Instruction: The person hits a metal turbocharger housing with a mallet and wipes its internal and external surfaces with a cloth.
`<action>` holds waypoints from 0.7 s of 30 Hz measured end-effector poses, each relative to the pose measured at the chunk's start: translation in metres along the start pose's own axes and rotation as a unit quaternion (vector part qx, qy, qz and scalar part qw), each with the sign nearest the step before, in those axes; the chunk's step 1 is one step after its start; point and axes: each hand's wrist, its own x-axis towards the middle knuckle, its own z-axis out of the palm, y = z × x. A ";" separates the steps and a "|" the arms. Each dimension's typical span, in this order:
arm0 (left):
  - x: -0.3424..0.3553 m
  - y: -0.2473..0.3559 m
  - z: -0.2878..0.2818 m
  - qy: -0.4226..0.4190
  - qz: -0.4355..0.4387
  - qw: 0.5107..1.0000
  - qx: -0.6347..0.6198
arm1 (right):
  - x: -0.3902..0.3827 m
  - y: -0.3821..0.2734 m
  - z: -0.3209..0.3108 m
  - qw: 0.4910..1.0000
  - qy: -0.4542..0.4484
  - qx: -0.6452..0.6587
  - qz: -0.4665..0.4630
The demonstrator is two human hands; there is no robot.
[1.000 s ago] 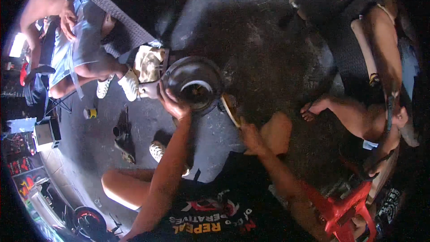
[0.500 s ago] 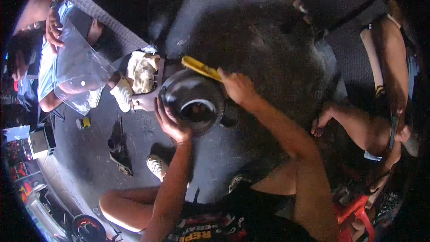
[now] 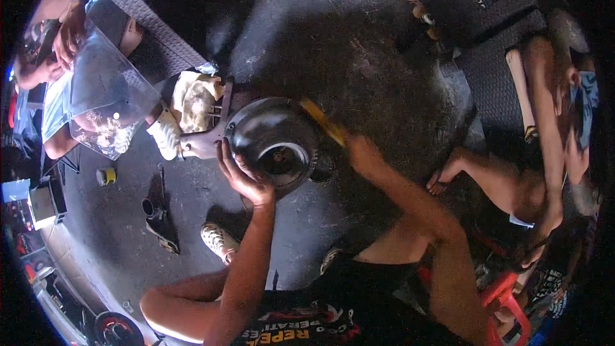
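A thick black wheel-like ring point(image 3: 243, 131) with a round opening in its middle stands in front of me. My left hand point(image 3: 246, 182) lies against its lower left side, fingers spread along the surface. In my right hand point(image 3: 364, 157) is a long yellow tool point(image 3: 323, 122), slim and smeared by motion. Its far end meets the ring's upper right edge; its working face is hidden. A metal bracket point(image 3: 205, 143) adjoins the ring on the left, with a pale stained cloth point(image 3: 194, 99) beside it.
At the far left another person's hand point(image 3: 67, 41) holds a clear plastic sheet point(image 3: 112, 86). A yellow-banded can point(image 3: 106, 176) and a dark metal part point(image 3: 154, 208) stand on the floor. A person's bare foot point(image 3: 439, 182) is at right, near a red plastic frame point(image 3: 503, 298).
My right hand has moved right and slightly down, drawing the yellow tool along the ring's edge. My left hand stays on the ring. The person at right has lowered an arm.
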 end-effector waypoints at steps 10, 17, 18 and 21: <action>-0.004 -0.001 0.000 -0.006 -0.012 1.000 0.002 | 0.027 -0.020 -0.020 0.989 0.092 -0.052 -0.107; -0.004 -0.001 -0.001 0.000 -0.041 0.999 -0.005 | 0.046 -0.006 -0.060 0.960 0.006 -0.228 -0.163; -0.003 0.002 0.005 0.012 -0.043 0.999 -0.022 | 0.057 -0.012 -0.070 0.957 0.006 -0.245 -0.155; -0.001 -0.002 0.001 0.014 -0.036 0.999 -0.010 | 0.072 -0.037 -0.050 0.967 0.022 -0.194 -0.162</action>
